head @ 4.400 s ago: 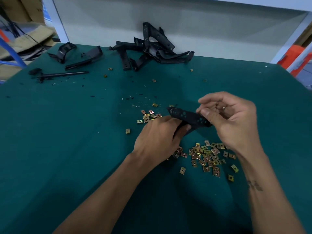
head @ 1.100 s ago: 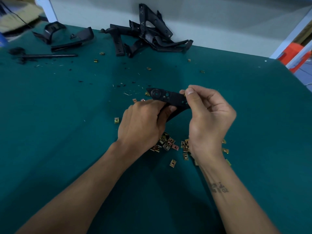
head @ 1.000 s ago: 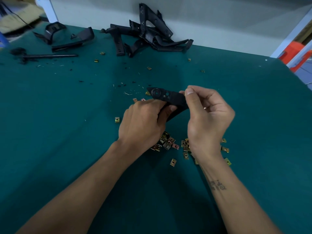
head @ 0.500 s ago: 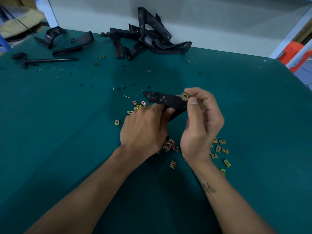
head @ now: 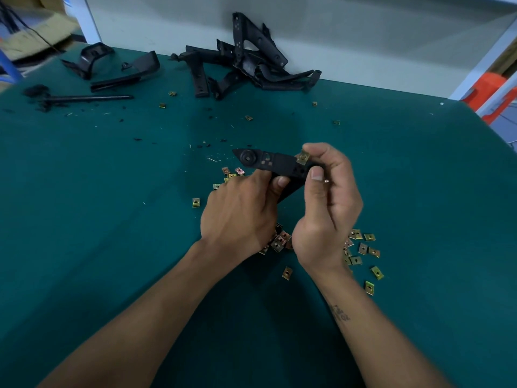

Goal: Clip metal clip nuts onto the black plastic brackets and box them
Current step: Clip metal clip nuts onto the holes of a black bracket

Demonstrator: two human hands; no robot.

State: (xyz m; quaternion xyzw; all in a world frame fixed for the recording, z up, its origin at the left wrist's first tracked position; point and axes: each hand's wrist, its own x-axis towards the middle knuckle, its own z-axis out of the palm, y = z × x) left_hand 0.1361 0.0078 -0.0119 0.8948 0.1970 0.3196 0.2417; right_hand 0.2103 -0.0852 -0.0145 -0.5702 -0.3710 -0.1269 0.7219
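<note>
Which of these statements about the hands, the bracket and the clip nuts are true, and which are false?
1. The left hand grips the black bracket. True.
2. The right hand is empty. False: it pinches a clip nut at the bracket's edge.
3. Loose clip nuts lie on the green table. True.
4. The pile of brackets lies near the person's elbows. False: it lies at the table's far edge, by the wall.

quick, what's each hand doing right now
Left hand: closed grip on the black bracket.
Right hand: pinching a clip nut at the bracket's upper edge.
</note>
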